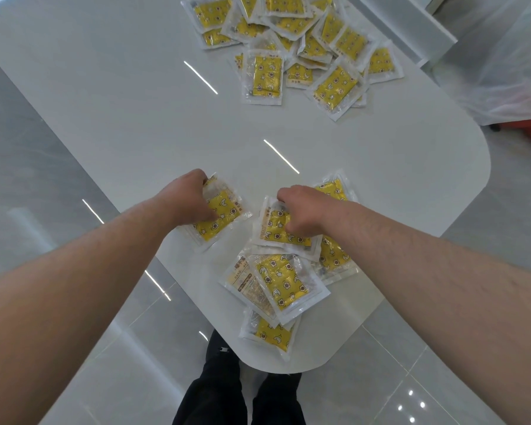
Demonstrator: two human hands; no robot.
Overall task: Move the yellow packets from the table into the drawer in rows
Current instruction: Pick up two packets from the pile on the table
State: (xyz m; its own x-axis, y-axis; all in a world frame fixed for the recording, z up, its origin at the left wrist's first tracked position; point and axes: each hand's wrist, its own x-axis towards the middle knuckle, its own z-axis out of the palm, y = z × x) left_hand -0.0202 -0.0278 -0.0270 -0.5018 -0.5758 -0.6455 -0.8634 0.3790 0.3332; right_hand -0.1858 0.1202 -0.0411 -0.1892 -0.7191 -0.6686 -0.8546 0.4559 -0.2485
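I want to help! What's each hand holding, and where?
Left hand grips a yellow packet by its far end; right hand, a second packet by its right side.

Yellow packets (279, 280): approx. 7 lay in the near cluster, incl. 1 in the left hand (193, 197) and 1 in the right hand (301, 210); overlaps may have hidden more. Far pile (262, 76) held approx. 20, exact no. unclear as it ran past the frame edge. Hands: 2. White table (135, 118): 1. Legs (215, 381): 2.

Past the top edge — part of far packet pile (292, 26).
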